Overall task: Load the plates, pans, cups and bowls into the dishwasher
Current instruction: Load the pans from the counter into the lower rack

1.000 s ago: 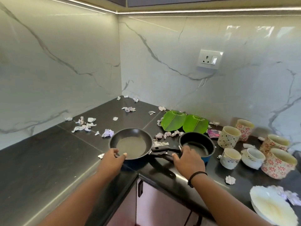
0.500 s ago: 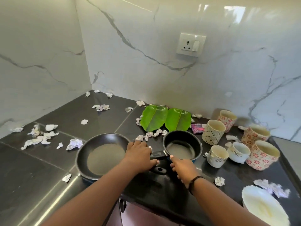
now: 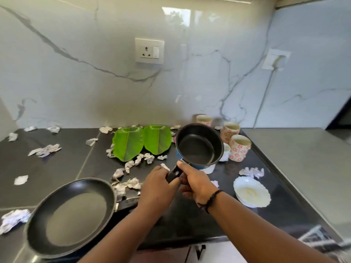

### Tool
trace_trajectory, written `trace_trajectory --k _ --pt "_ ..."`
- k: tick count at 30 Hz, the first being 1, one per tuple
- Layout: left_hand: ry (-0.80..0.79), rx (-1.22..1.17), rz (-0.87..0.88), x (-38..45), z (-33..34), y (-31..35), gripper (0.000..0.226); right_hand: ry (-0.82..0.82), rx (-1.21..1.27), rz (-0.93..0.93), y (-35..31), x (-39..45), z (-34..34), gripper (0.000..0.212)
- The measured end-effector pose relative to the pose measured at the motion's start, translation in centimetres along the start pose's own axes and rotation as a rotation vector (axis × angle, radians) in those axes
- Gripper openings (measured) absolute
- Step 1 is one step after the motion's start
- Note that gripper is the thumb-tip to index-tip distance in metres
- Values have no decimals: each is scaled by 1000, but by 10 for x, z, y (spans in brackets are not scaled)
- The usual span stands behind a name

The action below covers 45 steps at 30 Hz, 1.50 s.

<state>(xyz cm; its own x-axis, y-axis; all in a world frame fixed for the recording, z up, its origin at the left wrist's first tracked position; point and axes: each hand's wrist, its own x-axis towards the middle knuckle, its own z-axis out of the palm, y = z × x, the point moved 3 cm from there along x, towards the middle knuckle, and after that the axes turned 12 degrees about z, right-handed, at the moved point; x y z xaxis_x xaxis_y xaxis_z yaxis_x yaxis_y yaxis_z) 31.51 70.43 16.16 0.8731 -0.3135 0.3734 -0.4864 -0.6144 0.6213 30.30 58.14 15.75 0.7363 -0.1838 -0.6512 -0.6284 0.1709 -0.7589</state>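
My right hand point(image 3: 195, 184) grips the black handle of a small blue saucepan point(image 3: 199, 145), which is lifted off the dark counter point(image 3: 57, 168) and tilted toward me. My left hand point(image 3: 156, 186) is curled round the handle of a large black frying pan point(image 3: 70, 215), held low at the front left. The two hands touch at the saucepan handle. Three patterned cups point(image 3: 239, 147) stand behind the saucepan, and it partly hides a white cup point(image 3: 226, 150). A white plate point(image 3: 251, 192) lies to the right. Two green leaf-shaped plates point(image 3: 128, 143) lie near the wall.
Crumpled paper scraps point(image 3: 45, 149) are scattered over the counter. A grey steel surface point(image 3: 303, 168) adjoins it on the right. A blurred metal object point(image 3: 322, 242) shows at the bottom right corner. The marble wall carries a socket point(image 3: 149, 50).
The saucepan has been lifted off the counter and tilted by my right hand. The frying pan has come nearer and lower left. The view has swung to the right.
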Motion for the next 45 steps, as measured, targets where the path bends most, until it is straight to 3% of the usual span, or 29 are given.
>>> trace_trajectory --k 3,8,11,14,16,19,22,27,30,33,38,42,45 --pt "37 -172 45 -7 10 29 22 -96 177 -43 -4 -14 -18 27" --pt "12 -376 -25 -30 38 78 10 -127 191 -152 -6 -36 -66 20" --pt "-156 -713 -214 -40 62 116 14 -140 254 -223 4 -53 -112 20" --pt "-452 -1131 -504 -49 94 163 23 -143 216 -298 28 -77 -168 19" --pt "-596 -1202 -491 -58 115 195 29 -132 217 -326 47 -96 -206 19" --pt "-690 -1111 -379 -85 158 256 32 4 162 -354 83 -129 -283 38" --pt "-762 -1034 -333 -118 207 315 29 131 176 -255 126 -160 -374 64" --pt "-959 -867 -211 -175 293 393 37 371 707 -26 223 -237 -544 108" --pt "-1079 -730 -123 -204 333 419 48 447 950 -79 272 -282 -622 102" --pt "-1220 -595 -36 -224 369 430 51 471 938 11 314 -300 -665 95" --pt "-1358 -313 259 -239 433 433 52 463 987 276 399 -286 -683 86" --pt "-1371 -187 506 -242 478 430 52 391 988 368 443 -267 -687 69" --pt "-1373 -111 709 -233 510 426 50 446 929 476 465 -257 -706 74"
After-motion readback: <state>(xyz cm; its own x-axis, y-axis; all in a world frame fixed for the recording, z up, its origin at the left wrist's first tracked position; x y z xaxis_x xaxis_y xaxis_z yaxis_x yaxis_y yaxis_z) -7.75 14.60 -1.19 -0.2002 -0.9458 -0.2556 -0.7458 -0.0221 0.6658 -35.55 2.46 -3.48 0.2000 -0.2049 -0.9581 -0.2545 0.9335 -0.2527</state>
